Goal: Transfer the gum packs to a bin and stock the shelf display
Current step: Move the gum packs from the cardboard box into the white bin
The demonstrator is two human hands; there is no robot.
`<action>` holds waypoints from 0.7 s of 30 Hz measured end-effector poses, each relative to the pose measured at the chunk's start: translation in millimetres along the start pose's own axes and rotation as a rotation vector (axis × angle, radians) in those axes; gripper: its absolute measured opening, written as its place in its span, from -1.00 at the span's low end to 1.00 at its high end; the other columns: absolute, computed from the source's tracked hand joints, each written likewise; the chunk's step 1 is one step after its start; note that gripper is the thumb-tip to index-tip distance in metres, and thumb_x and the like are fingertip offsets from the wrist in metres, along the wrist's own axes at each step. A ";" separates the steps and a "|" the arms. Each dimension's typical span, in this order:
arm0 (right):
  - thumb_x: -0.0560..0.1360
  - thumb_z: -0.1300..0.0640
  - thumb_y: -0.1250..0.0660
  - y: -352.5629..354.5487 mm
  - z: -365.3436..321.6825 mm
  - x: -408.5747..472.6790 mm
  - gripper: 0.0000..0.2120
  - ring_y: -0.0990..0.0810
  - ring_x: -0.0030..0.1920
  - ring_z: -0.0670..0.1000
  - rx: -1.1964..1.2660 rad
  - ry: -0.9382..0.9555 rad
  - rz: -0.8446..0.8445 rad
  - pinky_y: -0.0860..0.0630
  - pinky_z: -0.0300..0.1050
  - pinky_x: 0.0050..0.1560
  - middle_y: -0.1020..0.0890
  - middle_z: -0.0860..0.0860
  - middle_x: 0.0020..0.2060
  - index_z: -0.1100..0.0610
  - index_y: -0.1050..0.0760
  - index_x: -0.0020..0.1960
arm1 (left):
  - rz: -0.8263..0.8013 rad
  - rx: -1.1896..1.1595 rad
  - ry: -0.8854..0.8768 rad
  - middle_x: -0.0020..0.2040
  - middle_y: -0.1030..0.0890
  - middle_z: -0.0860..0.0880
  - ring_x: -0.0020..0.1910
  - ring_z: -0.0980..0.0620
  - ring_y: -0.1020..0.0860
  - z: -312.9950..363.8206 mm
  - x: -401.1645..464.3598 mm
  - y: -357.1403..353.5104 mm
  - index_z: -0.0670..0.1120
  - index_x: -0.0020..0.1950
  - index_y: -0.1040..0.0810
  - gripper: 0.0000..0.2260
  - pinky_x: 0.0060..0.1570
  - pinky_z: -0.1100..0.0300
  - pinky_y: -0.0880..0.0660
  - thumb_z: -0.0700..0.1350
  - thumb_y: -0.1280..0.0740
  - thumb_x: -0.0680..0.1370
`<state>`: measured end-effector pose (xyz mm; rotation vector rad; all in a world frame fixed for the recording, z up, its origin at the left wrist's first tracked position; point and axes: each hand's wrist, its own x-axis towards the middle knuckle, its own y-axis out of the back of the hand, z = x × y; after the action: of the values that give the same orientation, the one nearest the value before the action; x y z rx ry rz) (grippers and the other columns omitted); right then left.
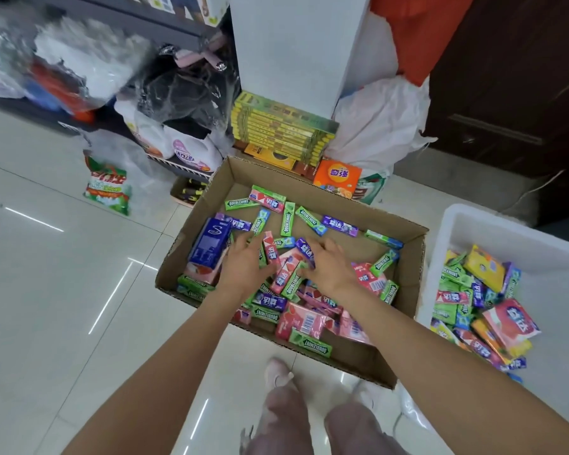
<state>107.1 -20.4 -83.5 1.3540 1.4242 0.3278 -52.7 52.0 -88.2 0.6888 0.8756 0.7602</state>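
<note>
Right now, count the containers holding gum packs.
2: the cardboard box in the centre under both hands, and the white bin to its right. None looks hidden.

white bin (493, 224) cut off at right edge; bags (63, 60) blurred

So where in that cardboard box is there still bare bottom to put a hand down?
Bare cardboard shows along the far wall of the cardboard box and in the near right corner, past the green gum pack. The middle is crowded: both hands, left and right, sit among piled packs. The white bin has bare room at its far end.
</note>
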 end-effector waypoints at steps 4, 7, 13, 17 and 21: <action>0.49 -0.02 -0.35 8.4 2.0 5.1 -0.50 -0.30 0.31 0.15 -0.061 -0.032 0.017 -0.31 0.02 0.30 -0.39 0.13 0.23 0.14 -0.37 0.36 | 0.028 -0.020 0.030 0.34 -0.27 -0.14 0.33 -0.14 -0.28 6.5 8.8 -1.8 -0.07 0.43 -0.29 -0.41 0.31 -0.01 -0.34 0.04 -0.40 0.47; 0.48 0.00 -0.37 13.2 3.5 7.0 -0.61 -0.39 0.25 0.16 -0.062 -0.049 -0.008 -0.36 0.00 0.24 -0.46 0.13 0.20 0.14 -0.46 0.24 | 0.036 0.004 0.037 0.31 -0.27 -0.17 0.29 -0.17 -0.30 12.8 14.7 -2.4 -0.09 0.39 -0.34 -0.45 0.29 -0.01 -0.31 0.00 -0.42 0.46; 0.46 0.05 -0.40 19.8 2.3 3.6 -0.66 -0.52 0.15 0.10 -0.013 -0.031 0.000 -0.44 -0.03 0.13 -0.57 0.05 0.15 0.09 -0.49 0.21 | -0.037 -0.032 0.032 0.38 -0.25 -0.17 0.31 -0.20 -0.32 20.9 19.0 -3.7 -0.06 0.44 -0.28 -0.41 0.30 -0.02 -0.34 -0.16 -0.42 0.47; 0.48 0.08 -0.38 24.6 5.2 -0.5 -0.71 -0.53 0.09 0.08 0.062 -0.028 0.046 -0.45 -0.07 -0.01 -0.57 0.05 0.10 0.10 -0.52 0.19 | 0.016 -0.140 -0.016 0.32 -0.34 -0.15 0.23 -0.17 -0.40 18.5 17.3 -5.2 -0.07 0.35 -0.44 -0.52 0.23 -0.04 -0.44 -0.31 -0.39 0.45; 0.47 0.07 -0.40 30.4 9.8 -4.3 -0.72 -0.50 -0.02 0.03 0.188 -0.044 0.147 -0.40 -0.13 -0.12 -0.57 0.05 0.04 0.14 -0.53 0.15 | 0.020 -0.101 -0.021 0.29 -0.35 -0.17 0.20 -0.18 -0.43 24.8 17.1 -5.6 -0.13 0.27 -0.50 -0.61 0.24 0.02 -0.43 -0.29 -0.40 0.45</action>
<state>130.2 -19.0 -61.1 1.6142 1.3485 0.2623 -22.6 57.5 -88.0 0.6161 0.8070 0.8080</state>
